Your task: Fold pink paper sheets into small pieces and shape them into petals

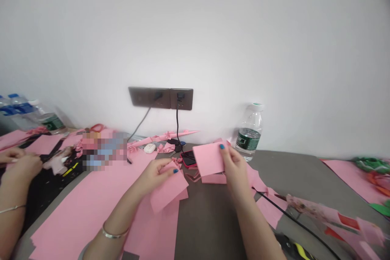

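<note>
My left hand [157,175] pinches a piece of pink paper [168,193] between thumb and fingers, above larger pink sheets on the table. Another small rectangle of pink paper [208,159] is in my right hand [234,164], its thumb pressed on the front face. The two pieces are apart from each other. Beneath and behind my right hand lies more pink paper [213,178]. A phone [189,159] with a red edge rests between and behind my hands. Whether each held piece is one layer or several, I cannot tell.
Large pink sheets [88,207] cover the grey table's left part. A water bottle [250,134] stands by the wall; black cables run from the socket [181,99] and along the right. At far left another person's hands [22,164] work. Green and red pieces [373,166] lie far right.
</note>
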Tool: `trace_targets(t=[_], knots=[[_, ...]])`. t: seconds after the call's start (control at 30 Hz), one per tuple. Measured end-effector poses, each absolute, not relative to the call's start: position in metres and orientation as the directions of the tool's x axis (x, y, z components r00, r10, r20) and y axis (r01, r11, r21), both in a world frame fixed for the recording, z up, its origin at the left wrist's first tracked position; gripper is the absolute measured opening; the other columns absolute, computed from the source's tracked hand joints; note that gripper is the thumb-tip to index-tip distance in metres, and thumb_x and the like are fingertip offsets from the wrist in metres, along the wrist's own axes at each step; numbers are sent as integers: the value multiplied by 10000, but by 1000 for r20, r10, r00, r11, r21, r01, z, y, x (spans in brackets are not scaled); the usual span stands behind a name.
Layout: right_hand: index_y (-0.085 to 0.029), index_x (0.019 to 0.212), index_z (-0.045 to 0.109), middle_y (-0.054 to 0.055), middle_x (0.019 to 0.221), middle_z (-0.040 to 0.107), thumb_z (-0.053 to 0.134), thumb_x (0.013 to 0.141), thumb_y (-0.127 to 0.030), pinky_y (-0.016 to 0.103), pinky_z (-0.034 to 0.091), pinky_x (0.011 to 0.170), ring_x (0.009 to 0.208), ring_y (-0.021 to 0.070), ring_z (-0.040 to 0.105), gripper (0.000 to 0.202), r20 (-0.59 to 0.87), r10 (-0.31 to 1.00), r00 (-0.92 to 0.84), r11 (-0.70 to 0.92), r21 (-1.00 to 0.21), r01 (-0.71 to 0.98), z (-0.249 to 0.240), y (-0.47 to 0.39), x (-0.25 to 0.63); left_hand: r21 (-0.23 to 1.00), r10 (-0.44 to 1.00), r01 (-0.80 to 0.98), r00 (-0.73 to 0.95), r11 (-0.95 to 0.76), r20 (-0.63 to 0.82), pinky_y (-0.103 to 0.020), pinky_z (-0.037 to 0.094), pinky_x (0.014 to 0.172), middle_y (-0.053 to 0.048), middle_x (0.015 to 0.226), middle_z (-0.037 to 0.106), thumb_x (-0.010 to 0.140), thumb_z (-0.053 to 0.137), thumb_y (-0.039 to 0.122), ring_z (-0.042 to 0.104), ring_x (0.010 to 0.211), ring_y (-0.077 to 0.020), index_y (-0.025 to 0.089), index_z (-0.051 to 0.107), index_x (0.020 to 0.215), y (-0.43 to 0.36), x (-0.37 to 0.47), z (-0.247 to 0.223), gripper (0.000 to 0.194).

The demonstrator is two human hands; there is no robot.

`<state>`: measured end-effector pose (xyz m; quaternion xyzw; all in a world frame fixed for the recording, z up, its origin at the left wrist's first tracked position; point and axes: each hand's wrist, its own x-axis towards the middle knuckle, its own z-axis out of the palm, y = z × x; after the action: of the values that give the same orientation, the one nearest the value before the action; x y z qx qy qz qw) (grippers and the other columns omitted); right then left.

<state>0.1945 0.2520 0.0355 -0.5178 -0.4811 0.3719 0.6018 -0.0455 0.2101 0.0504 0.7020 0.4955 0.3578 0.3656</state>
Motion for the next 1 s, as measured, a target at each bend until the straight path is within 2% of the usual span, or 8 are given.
trace_targets(t=[0.07,0.13,0.3,0.4,0.63,0.77,0.9,1.0], knots=[[-182,857,643,45,850,627,578,801,-519,283,407,631,764,204,540,348,134,903,409,178,-982,-71,33,255,202,862,966,442,180,-247,184,-229,342,605,13,686,513,880,529,384,445,661,-141,155,596,723,213,-49,50,285],[-187,915,647,54,884,654,586,786,-512,285,429,627,777,214,569,355,104,915,389,175,-973,-151,32,255,203,875,974,428,108,-228,201,-222,300,560,35,637,415,879,516,416,377,607,-123,166,518,676,215,-51,47,322],[-186,872,629,42,794,627,586,812,-464,267,421,586,705,194,549,287,207,967,-147,201,-978,-59,41,241,176,928,986,334,88,-166,144,-226,303,558,45,659,363,872,518,434,360,606,-122,194,435,680,218,-45,41,318],[-185,818,610,30,783,593,581,843,-444,274,425,627,725,185,536,261,202,929,-310,215,-976,10,44,234,161,936,989,324,101,-137,109,-227,320,555,57,625,356,860,553,423,367,581,-119,198,436,672,218,-42,38,316],[-206,658,575,80,1060,558,667,775,-275,394,389,939,1063,264,519,164,439,878,-192,471,-865,172,35,235,145,973,992,221,114,-69,44,-308,439,816,-65,1029,643,903,490,485,563,983,-230,198,638,992,210,-37,34,335],[-212,790,561,72,1005,595,630,800,-250,363,430,876,986,230,566,80,443,876,-189,466,-880,97,28,234,139,965,973,241,226,-103,47,-268,430,650,-41,860,641,835,602,468,555,759,-183,168,646,935,208,-34,37,320],[-207,1014,540,69,997,634,495,892,-290,310,464,741,898,202,591,154,369,921,-123,380,-922,80,26,235,141,968,975,204,-132,-150,179,-266,421,630,-18,737,618,760,644,387,545,703,-179,162,640,784,220,-47,36,227],[-207,976,582,61,965,660,473,901,-256,325,462,766,901,212,595,141,331,908,-258,384,-903,194,27,233,142,972,899,161,-377,-174,223,-272,427,662,-16,744,618,763,546,321,558,751,-194,183,625,770,230,-65,34,159]])
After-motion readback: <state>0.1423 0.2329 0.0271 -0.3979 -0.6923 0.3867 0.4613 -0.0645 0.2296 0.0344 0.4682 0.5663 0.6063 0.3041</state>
